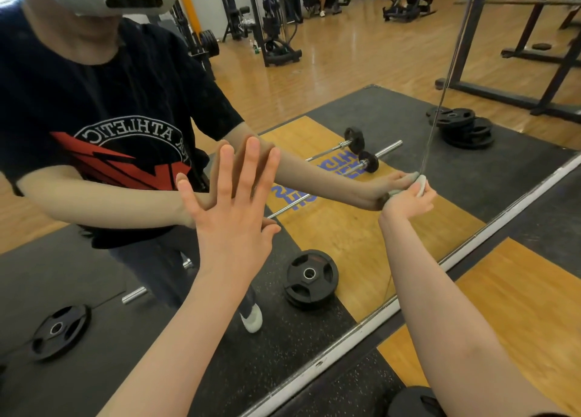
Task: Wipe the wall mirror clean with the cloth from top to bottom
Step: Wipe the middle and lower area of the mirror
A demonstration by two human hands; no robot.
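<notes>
The wall mirror (330,80) fills most of the head view and reflects me and the gym behind. My left hand (231,202) lies flat against the glass with its fingers spread and straight. My right hand (408,198) grips a small pale cloth (420,184) and presses it on the mirror beside a vertical seam between panels. Most of the cloth is hidden inside my fingers. Both forearms reach up from the bottom of the view.
The mirror's white bottom frame (371,322) runs diagonally above a black rubber and yellow wood floor (518,306). A dark weight plate (415,402) lies by my right elbow. Reflected in the glass are weight plates, a barbell, racks and a seated person.
</notes>
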